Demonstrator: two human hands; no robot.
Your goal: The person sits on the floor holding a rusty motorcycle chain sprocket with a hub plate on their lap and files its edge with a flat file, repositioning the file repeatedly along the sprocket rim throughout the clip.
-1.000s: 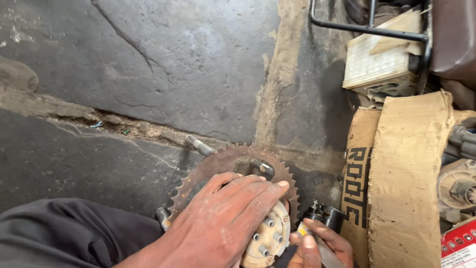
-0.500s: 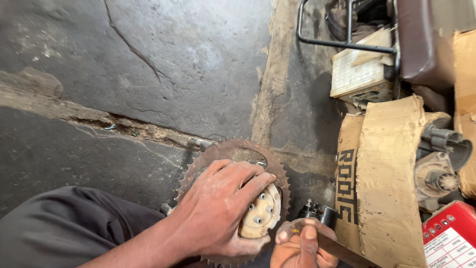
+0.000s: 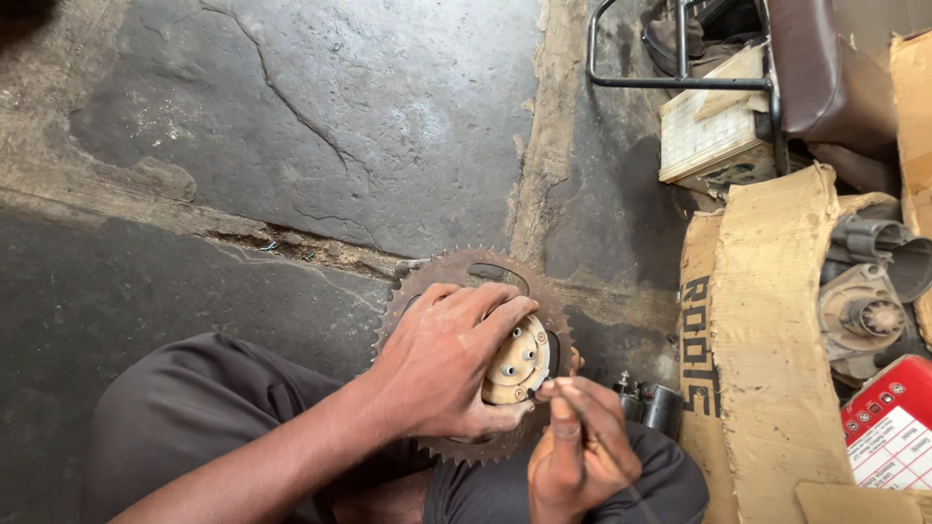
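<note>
Under the left hand (image 3: 442,364), fingers gripping its hub (image 3: 515,364), sits the sprocket (image 3: 456,277); right hand (image 3: 573,451) pinches a thin tool (image 3: 607,456) at the hub's edge, bare floor (image 3: 291,146) beyond.

Torn cardboard (image 3: 767,320), a battery (image 3: 714,136), cracked stone floor (image 3: 291,126).

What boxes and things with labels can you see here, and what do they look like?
Cardboard sheet: right of the hands, brown, bent, with dark printed letters along its left edge.
Red box: bottom right corner, red with a white label panel.
Pale ribbed block: upper right beside a black metal frame, cream-coloured, box-shaped.
</note>
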